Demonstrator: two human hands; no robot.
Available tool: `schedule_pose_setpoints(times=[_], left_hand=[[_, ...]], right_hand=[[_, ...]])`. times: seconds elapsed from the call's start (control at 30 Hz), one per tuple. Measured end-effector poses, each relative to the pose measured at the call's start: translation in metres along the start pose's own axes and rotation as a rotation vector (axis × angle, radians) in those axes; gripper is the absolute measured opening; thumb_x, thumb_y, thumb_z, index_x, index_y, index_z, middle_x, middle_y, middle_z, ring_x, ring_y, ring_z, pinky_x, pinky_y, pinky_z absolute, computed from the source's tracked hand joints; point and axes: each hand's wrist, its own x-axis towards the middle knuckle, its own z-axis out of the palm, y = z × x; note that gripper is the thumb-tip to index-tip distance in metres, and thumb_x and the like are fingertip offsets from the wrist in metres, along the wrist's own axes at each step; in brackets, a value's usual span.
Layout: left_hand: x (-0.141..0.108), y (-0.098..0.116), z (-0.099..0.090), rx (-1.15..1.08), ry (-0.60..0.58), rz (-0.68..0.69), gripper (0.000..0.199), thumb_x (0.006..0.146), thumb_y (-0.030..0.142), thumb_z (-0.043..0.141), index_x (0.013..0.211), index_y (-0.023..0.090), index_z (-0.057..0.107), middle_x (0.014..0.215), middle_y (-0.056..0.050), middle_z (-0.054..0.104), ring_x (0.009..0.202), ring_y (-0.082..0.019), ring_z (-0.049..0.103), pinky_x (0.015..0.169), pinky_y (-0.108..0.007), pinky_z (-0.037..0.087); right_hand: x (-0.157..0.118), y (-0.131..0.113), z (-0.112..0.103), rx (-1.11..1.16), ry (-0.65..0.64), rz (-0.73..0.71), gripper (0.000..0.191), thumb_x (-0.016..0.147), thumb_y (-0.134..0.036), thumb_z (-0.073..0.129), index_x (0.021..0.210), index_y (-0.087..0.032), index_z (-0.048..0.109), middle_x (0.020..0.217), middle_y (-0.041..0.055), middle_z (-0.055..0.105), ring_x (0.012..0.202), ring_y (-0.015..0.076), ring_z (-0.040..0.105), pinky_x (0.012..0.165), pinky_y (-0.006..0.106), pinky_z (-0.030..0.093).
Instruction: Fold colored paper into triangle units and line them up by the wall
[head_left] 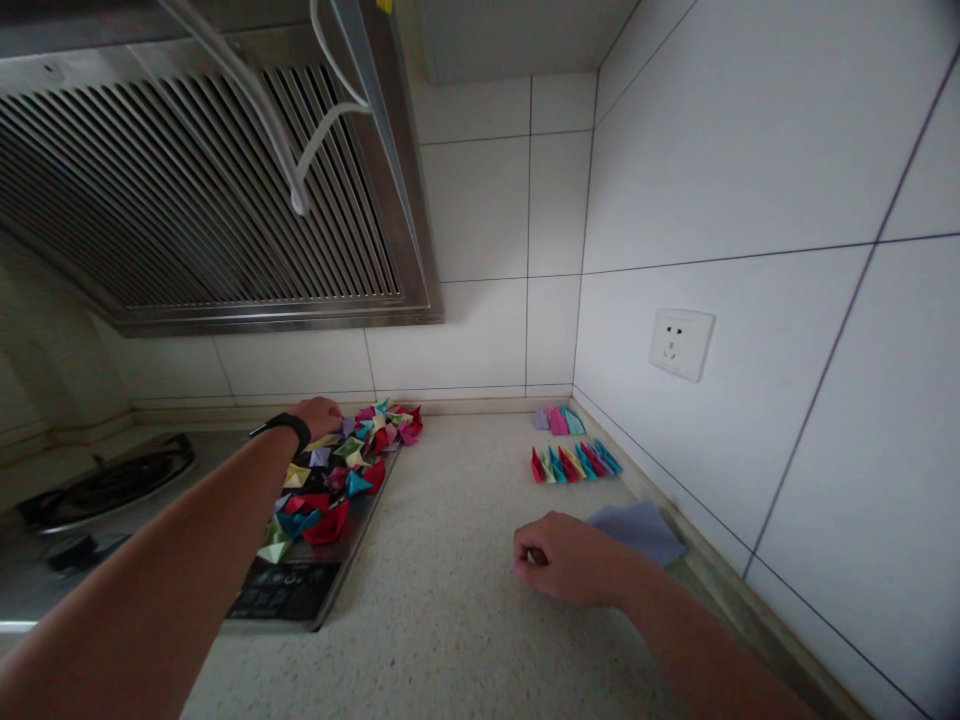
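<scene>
My left hand (316,414), with a black band on the wrist, reaches to the back of a pile of colourful folded paper pieces (349,455) on the stove. Its fingers are mostly hidden, so what they hold cannot be made out. My right hand (562,557) rests over the counter with its fingers curled into a loose fist and nothing visible inside. Behind and partly under the right forearm lies a flat lilac paper (641,530). A row of folded papers (574,462) in red, blue, yellow and green stands beyond my right hand, with pink, lilac and teal papers (558,420) behind it.
The speckled counter (435,540) runs between the stove's right edge and the tiled right wall. A burner (109,480) sits at the left. Overhead hangs a metal range hood (225,180) with a white cable. A socket (682,344) is on the right wall.
</scene>
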Motion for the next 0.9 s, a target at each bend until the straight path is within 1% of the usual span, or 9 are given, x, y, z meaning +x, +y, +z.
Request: schedule_pose_setpoints(times=[0.13, 0.23, 0.3, 0.43, 0.57, 0.63, 0.73, 0.83, 0.9], left_hand=[[-0.003, -0.009, -0.01, -0.027, 0.022, -0.057, 0.034, 0.07, 0.038, 0.048, 0.085, 0.019, 0.071, 0.085, -0.009, 0.071, 0.08, -0.024, 0.064, 0.066, -0.027, 0.045], [-0.008, -0.014, -0.013, -0.033, -0.034, -0.08, 0.031, 0.067, 0.038, 0.053, 0.079, 0.017, 0.072, 0.081, -0.009, 0.071, 0.076, -0.023, 0.064, 0.065, -0.026, 0.044], [-0.01, -0.019, -0.013, -0.039, -0.077, -0.077, 0.031, 0.067, 0.038, 0.054, 0.08, 0.016, 0.072, 0.08, -0.008, 0.071, 0.076, -0.022, 0.063, 0.066, -0.025, 0.044], [-0.015, -0.031, -0.02, -0.062, -0.054, -0.041, 0.04, 0.073, 0.043, 0.049, 0.094, 0.017, 0.07, 0.092, -0.006, 0.07, 0.086, -0.021, 0.062, 0.072, -0.024, 0.043], [-0.03, -0.034, -0.027, -0.091, -0.019, 0.06, 0.041, 0.074, 0.046, 0.048, 0.092, 0.017, 0.07, 0.087, -0.005, 0.07, 0.08, -0.019, 0.062, 0.068, -0.023, 0.043], [-0.039, -0.028, -0.023, -0.071, -0.02, 0.109, 0.038, 0.074, 0.044, 0.047, 0.09, 0.017, 0.069, 0.086, -0.005, 0.07, 0.079, -0.019, 0.062, 0.068, -0.024, 0.043], [-0.049, -0.015, -0.01, -0.062, -0.017, 0.143, 0.034, 0.074, 0.04, 0.048, 0.089, 0.018, 0.069, 0.087, -0.005, 0.07, 0.081, -0.019, 0.062, 0.069, -0.024, 0.042], [-0.051, 0.0, 0.003, -0.063, -0.04, 0.154, 0.03, 0.075, 0.037, 0.048, 0.087, 0.02, 0.069, 0.086, -0.004, 0.07, 0.08, -0.019, 0.062, 0.068, -0.024, 0.042], [-0.047, 0.009, 0.009, -0.061, -0.056, 0.16, 0.026, 0.075, 0.036, 0.05, 0.082, 0.021, 0.069, 0.083, -0.004, 0.07, 0.078, -0.019, 0.063, 0.068, -0.025, 0.043]], right_hand=[[0.0, -0.002, -0.001, -0.003, 0.008, 0.011, 0.016, 0.08, -0.024, 0.05, 0.076, -0.019, 0.065, 0.066, 0.0002, 0.064, 0.058, 0.0095, 0.052, 0.053, 0.021, 0.028], [0.001, -0.004, -0.003, 0.001, -0.018, 0.015, 0.017, 0.081, -0.025, 0.049, 0.076, -0.019, 0.064, 0.066, 0.0007, 0.064, 0.058, 0.0099, 0.052, 0.053, 0.021, 0.028], [0.003, -0.004, -0.004, 0.001, -0.048, 0.021, 0.017, 0.081, -0.025, 0.049, 0.077, -0.018, 0.064, 0.065, 0.0012, 0.063, 0.059, 0.0103, 0.052, 0.053, 0.022, 0.028], [0.008, 0.0, -0.002, 0.002, -0.056, 0.03, 0.017, 0.081, -0.025, 0.049, 0.075, -0.018, 0.063, 0.065, 0.0014, 0.062, 0.058, 0.0111, 0.052, 0.053, 0.023, 0.027], [0.009, 0.003, 0.0, -0.005, -0.042, 0.014, 0.016, 0.081, -0.025, 0.049, 0.073, -0.019, 0.062, 0.063, 0.0008, 0.061, 0.057, 0.0113, 0.052, 0.052, 0.023, 0.028], [0.009, 0.004, -0.002, -0.031, 0.014, 0.005, 0.018, 0.082, -0.026, 0.048, 0.073, -0.019, 0.061, 0.061, 0.0004, 0.06, 0.056, 0.0118, 0.051, 0.053, 0.023, 0.029], [0.008, 0.012, -0.01, -0.096, 0.191, 0.009, 0.02, 0.085, -0.027, 0.045, 0.079, -0.02, 0.063, 0.068, 0.0017, 0.062, 0.061, 0.0138, 0.054, 0.058, 0.025, 0.036], [0.006, 0.028, -0.02, -0.213, 0.359, 0.015, 0.021, 0.084, -0.026, 0.046, 0.094, -0.022, 0.064, 0.091, 0.005, 0.066, 0.083, 0.0186, 0.059, 0.076, 0.031, 0.041], [0.003, 0.041, -0.025, -0.333, 0.381, 0.038, 0.023, 0.081, -0.026, 0.049, 0.097, -0.023, 0.065, 0.101, 0.0065, 0.065, 0.097, 0.0229, 0.057, 0.089, 0.037, 0.038]])
